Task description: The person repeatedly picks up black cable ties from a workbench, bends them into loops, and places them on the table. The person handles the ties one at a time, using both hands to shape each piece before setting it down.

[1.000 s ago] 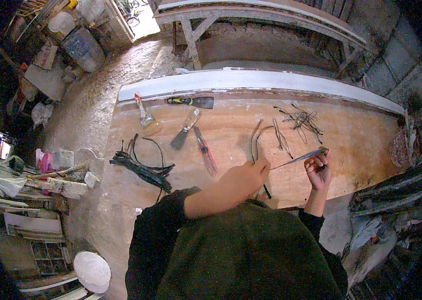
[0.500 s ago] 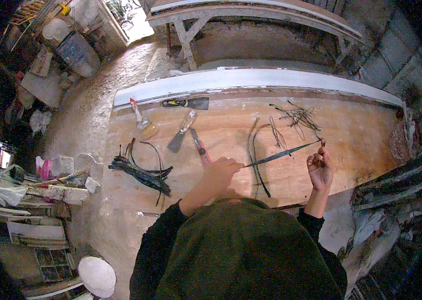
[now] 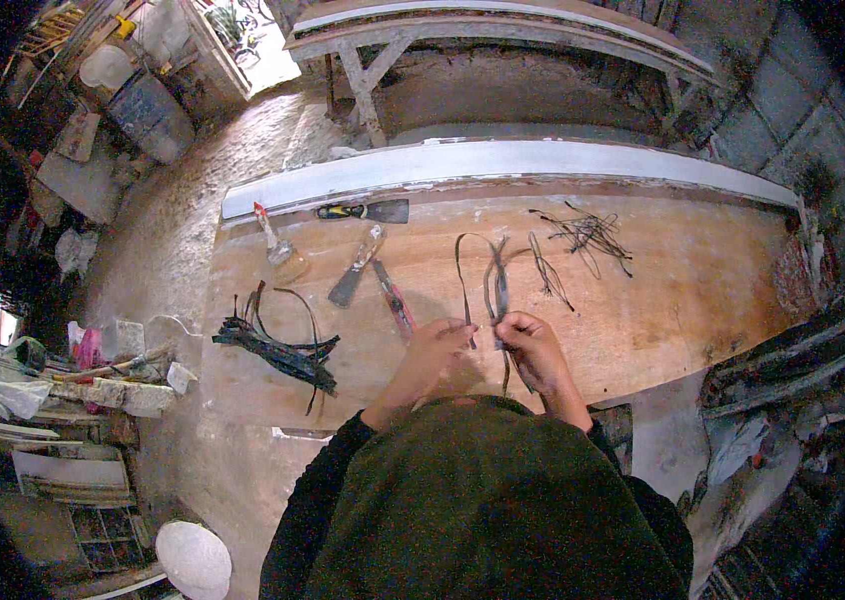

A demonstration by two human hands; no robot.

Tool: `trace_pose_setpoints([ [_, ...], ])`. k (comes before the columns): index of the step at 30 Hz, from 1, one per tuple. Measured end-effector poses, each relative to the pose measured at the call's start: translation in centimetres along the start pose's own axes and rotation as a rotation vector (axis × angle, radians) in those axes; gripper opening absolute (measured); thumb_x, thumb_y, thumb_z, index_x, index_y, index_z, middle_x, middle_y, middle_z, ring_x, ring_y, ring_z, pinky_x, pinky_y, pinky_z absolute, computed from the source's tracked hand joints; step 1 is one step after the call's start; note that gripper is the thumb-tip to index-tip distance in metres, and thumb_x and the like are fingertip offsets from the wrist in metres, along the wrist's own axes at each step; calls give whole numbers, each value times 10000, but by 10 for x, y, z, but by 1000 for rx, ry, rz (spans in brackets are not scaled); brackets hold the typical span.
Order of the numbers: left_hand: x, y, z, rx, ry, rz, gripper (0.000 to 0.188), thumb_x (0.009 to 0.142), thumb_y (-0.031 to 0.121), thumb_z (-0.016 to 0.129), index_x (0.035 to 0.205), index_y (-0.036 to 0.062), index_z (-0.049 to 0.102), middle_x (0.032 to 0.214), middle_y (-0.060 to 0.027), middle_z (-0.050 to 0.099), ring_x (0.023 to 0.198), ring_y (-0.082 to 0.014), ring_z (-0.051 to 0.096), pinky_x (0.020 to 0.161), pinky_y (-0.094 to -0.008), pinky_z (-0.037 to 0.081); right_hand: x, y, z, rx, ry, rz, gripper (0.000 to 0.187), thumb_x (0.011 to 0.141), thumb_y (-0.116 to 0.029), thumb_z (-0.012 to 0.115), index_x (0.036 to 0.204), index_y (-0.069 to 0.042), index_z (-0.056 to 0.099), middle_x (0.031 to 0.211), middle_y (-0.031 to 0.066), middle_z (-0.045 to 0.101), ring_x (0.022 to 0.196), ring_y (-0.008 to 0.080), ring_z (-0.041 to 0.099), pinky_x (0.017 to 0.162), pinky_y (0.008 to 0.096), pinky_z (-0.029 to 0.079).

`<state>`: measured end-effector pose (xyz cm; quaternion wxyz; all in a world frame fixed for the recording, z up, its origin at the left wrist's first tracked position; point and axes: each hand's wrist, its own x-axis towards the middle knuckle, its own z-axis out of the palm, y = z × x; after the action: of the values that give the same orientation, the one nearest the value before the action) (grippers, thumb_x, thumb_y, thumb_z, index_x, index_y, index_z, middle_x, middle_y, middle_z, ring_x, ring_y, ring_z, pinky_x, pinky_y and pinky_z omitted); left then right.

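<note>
My left hand (image 3: 441,348) and my right hand (image 3: 533,350) are close together over the near side of a wooden board (image 3: 683,300). Each pinches part of a thin dark strip (image 3: 459,270), which arches up and away from me between them. Under and beside it lie other dark strips (image 3: 492,285), partly hidden by my right hand. Left of my hands rests a thick bundle of black strips (image 3: 278,348). Beyond my right hand are a thin cord loop (image 3: 548,272) and a tangle of thin dark cords (image 3: 588,233). A red utility knife (image 3: 395,298) lies by my left hand.
A putty knife (image 3: 356,268), a second one with a yellow-black handle (image 3: 368,211) and a paintbrush (image 3: 281,250) lie on the board's left part. A long white plank (image 3: 513,158) borders its far edge. Behind stands a wooden bench (image 3: 368,80); a white bucket lid (image 3: 193,560) is lower left.
My right hand has come left and nearer, beside my left hand. The strip, stretched taut between them before, is now slack and bowed into a loop.
</note>
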<state>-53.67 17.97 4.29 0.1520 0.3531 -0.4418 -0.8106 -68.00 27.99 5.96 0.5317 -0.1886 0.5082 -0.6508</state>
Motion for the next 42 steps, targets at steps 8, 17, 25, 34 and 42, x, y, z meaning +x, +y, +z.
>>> trace_pose_setpoints([
  [8, -5, 0, 0, 88, -21, 93, 205, 787, 147, 556, 917, -9, 583, 790, -39, 580, 719, -104, 509, 647, -226, 406, 6, 10, 19, -184, 35, -159, 88, 702, 3, 620, 731, -28, 543, 689, 10, 555, 654, 69, 509, 622, 191, 407],
  [17, -12, 10, -4, 364, -41, 240, 217, 788, 166, 559, 884, -26, 598, 767, -53, 604, 672, -112, 535, 635, -228, 421, 4, 11, 15, -434, -5, -287, 70, 685, -7, 628, 713, -24, 566, 689, 23, 576, 640, 75, 516, 609, 195, 408],
  [25, -11, 11, 0, 291, -29, 226, 236, 803, 187, 545, 869, -37, 580, 778, -76, 597, 689, -129, 568, 659, -246, 472, -1, 11, 22, -752, 49, -476, 84, 677, -53, 644, 741, -12, 608, 687, 52, 591, 629, 120, 532, 588, 230, 412],
  [34, -11, 9, 4, 129, 73, 241, 178, 803, 144, 545, 827, -32, 537, 798, -102, 589, 735, -157, 573, 678, -263, 476, -8, 1, 27, -1049, 87, -707, 133, 669, -119, 642, 792, -75, 620, 754, 71, 610, 700, 232, 571, 644, 335, 413],
  [42, -13, 4, 5, -102, 54, 184, 156, 800, 134, 547, 844, -16, 541, 843, -97, 576, 755, -156, 561, 680, -262, 473, -7, 4, 28, -1062, 159, -746, 112, 682, -112, 634, 791, -88, 626, 766, 50, 619, 716, 210, 570, 708, 325, 373],
])
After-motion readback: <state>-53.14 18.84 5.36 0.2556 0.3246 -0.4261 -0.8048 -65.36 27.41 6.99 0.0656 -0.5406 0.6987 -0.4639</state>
